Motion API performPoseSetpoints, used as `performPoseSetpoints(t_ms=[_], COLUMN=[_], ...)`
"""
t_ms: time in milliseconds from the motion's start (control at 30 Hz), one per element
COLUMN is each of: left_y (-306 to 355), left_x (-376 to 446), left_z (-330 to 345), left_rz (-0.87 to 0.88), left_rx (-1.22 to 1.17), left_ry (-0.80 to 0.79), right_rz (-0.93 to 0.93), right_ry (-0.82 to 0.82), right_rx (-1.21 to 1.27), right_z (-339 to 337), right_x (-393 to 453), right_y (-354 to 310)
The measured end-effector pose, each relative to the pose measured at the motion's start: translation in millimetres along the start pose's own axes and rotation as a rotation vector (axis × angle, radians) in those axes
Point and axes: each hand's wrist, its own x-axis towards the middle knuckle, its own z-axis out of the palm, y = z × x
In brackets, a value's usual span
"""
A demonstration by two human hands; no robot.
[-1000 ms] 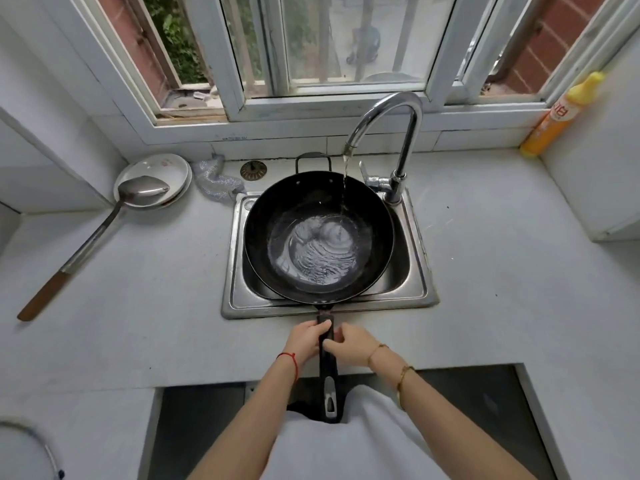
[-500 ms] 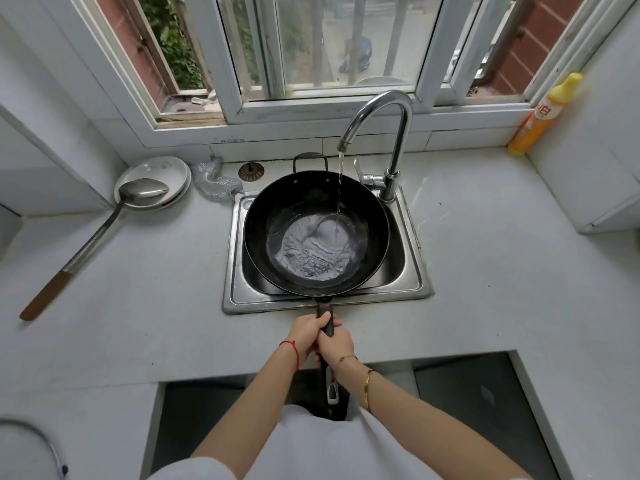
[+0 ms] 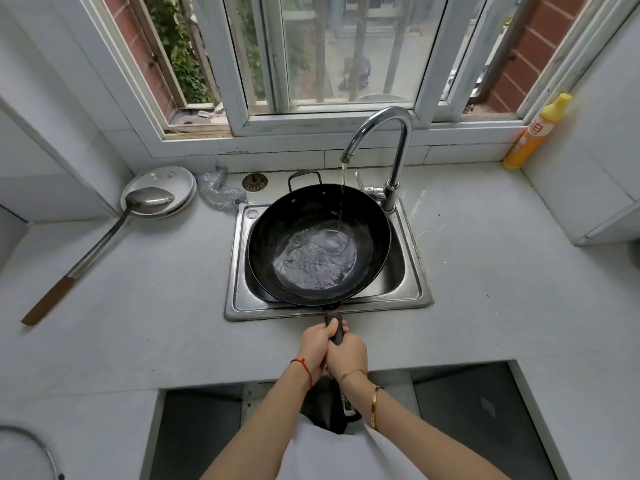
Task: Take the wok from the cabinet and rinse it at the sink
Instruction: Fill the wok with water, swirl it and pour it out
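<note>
A black wok (image 3: pixel 277 230) sits over the steel sink (image 3: pixel 414 292), holding a pool of rippling water. Water runs from the chrome faucet (image 3: pixel 398 133) into the wok's right side. The wok's long dark handle (image 3: pixel 336 327) points toward me across the counter edge. My left hand (image 3: pixel 317 344) and my right hand (image 3: pixel 348 355) are both wrapped around that handle, the right just behind the left. A small loop handle shows at the wok's far rim.
A long metal ladle (image 3: pixel 104 237) with a wooden grip rests on white plates (image 3: pixel 166 178) at the left. A steel scourer (image 3: pixel 218 192) and a drain plug (image 3: pixel 255 181) lie behind the sink. A yellow bottle (image 3: pixel 533 133) stands at the far right corner.
My right hand has closed fully onto the handle behind the left. The water in the wok has spread and swirled toward the right side.
</note>
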Motion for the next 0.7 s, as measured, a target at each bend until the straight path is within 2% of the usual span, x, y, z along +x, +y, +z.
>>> performPoseSetpoints(t_ms=[133,300,533,700], left_y=[5,8,9,16], left_x=[-10,-15,-15,-18], left_z=[2,6,8,12], left_rz=[0.009,0.05,0.253,0.289], left_rx=[-0.081,-0.044,0.242,0.245], left_ry=[-0.075,-0.096,0.14,0.201], right_rz=[-0.035,-0.07,-0.025,0.007], right_ry=[0.014,0.032,-0.086,-0.155], right_rx=[-0.022,-0.01,0.198,0.277], right_z=[-7,-10,-14,-19], right_x=[-4,-6,-6,-9], right_y=[0,5,0,-10])
